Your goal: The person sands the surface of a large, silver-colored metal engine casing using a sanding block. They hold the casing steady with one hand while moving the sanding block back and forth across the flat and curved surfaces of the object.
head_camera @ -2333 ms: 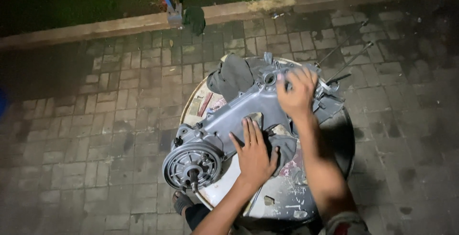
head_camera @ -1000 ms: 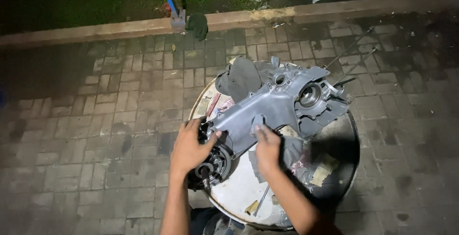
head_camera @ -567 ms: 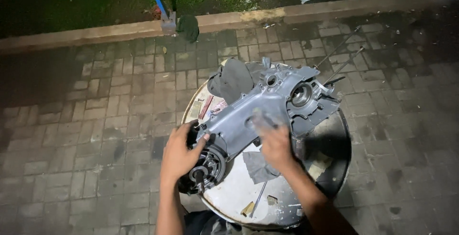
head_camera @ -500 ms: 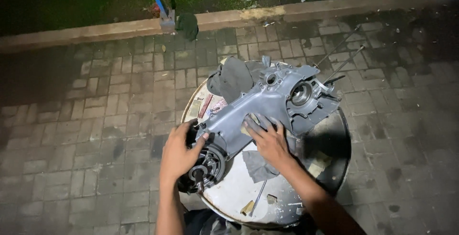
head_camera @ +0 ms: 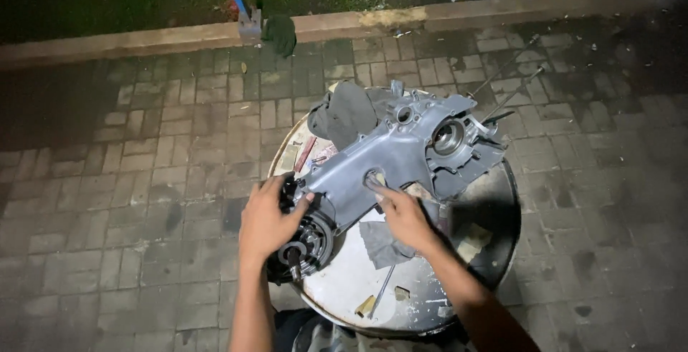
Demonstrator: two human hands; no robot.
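Fingers of left hand wrap the casing's round end at 7 o'clock; right hand fingers lie flat on the grey engine casing, atop the drum counter. Overhanging, it could tip off

A grey engine casing lies across a round drum top. The left hand grips its round end; the right hand presses its middle.

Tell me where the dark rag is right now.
In the head view, the dark rag lies at the drum top's far left edge, against the upper end of the grey engine case, well beyond both hands.
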